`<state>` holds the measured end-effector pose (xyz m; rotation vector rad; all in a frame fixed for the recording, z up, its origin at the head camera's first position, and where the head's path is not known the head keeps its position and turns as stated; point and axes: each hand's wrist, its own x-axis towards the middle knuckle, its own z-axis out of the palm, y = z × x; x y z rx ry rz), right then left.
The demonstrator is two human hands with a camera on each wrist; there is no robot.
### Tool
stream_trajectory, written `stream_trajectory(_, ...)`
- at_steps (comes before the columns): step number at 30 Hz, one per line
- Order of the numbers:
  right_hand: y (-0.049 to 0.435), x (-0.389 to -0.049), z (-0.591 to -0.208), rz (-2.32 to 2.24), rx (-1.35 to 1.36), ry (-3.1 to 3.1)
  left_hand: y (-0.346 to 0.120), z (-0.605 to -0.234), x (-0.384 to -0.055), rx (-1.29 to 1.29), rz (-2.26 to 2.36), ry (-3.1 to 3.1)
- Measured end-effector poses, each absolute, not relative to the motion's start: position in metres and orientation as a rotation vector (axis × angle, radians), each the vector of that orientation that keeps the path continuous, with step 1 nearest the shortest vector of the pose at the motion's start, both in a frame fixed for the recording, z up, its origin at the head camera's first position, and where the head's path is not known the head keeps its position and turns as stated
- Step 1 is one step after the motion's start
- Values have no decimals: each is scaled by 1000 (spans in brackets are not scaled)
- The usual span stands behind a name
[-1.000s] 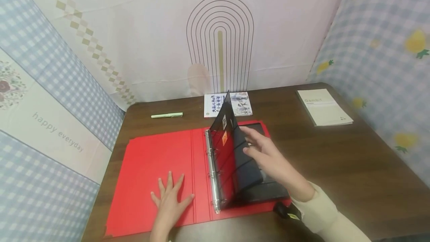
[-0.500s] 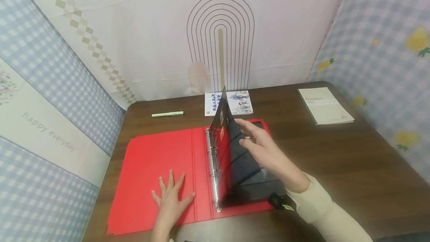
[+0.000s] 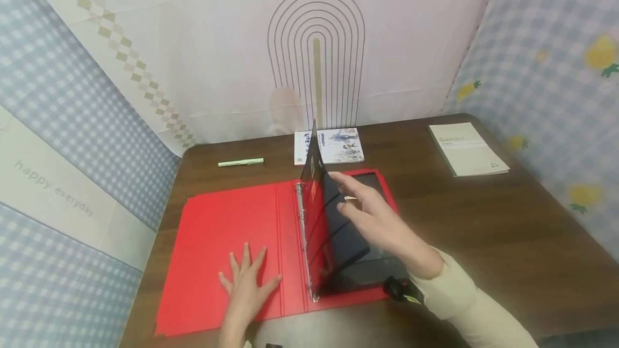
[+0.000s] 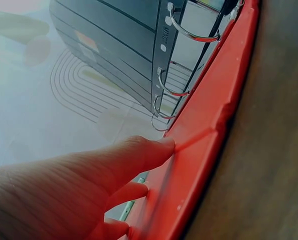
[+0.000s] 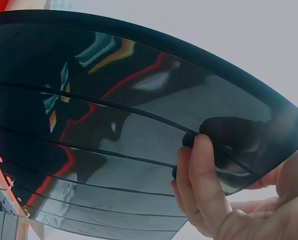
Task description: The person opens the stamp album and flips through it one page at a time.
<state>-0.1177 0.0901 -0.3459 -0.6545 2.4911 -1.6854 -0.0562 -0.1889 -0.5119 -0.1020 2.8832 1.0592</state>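
Observation:
A red ring binder (image 3: 227, 214) lies open on the table, its metal rings (image 3: 306, 246) along the spine. A glossy black album page (image 3: 333, 230) with rows of pocket strips stands raised on the rings, a small orange piece (image 3: 313, 190) in one pocket. My right hand (image 3: 374, 214) holds it near its free edge; in the right wrist view two fingertips (image 5: 204, 145) touch one face and the thumb is partly hidden beyond the edge. My left hand (image 3: 244, 286) lies flat with fingers spread on the bare red cover. More black pages (image 3: 377, 273) lie underneath.
Behind the binder are a light green pen (image 3: 240, 162) and a white picture booklet (image 3: 345, 146), partly covered by the raised page. A pale notebook (image 3: 469, 149) lies at the back right. Patterned cloths (image 3: 217, 58) hang around the table.
The raised black page has swung left and stands more upright. My right hand has moved left with it, while the left hand stays in place on the cover.

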Motion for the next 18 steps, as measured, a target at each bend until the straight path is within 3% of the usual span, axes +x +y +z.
stream_trajectory(18,50,-127,-342,-1528,-802,2454,-190,-511,-60,-119,1036,2882)
